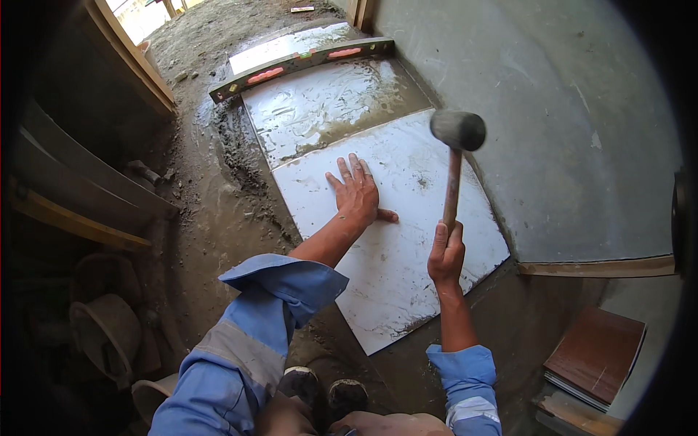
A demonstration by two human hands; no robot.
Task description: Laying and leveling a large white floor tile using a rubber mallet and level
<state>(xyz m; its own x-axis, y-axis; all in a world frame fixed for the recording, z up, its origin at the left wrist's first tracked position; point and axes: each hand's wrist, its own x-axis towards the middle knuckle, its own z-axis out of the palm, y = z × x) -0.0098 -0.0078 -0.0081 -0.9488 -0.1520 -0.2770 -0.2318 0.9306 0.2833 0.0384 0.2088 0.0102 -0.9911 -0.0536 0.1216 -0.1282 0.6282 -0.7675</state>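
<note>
My left hand (356, 192) lies flat with fingers spread on a large white floor tile (407, 240), which is smeared with mud. Wrapped round the wooden handle of a rubber mallet (458, 131), my right hand (446, 254) holds it up over the tile's right part, the black head towards the wall. Beyond this tile sits a second white tile (320, 109), wet and muddy. A spirit level (305, 64) with red grips rests across the tiles at the far end.
A grey plastered wall (560, 131) borders the tiles on the right. Brown tiles (596, 352) are stacked at the lower right. Buckets (105, 334) stand at the lower left, near leaning boards (87, 182). Wet mud (225, 225) covers the ground left of the tiles.
</note>
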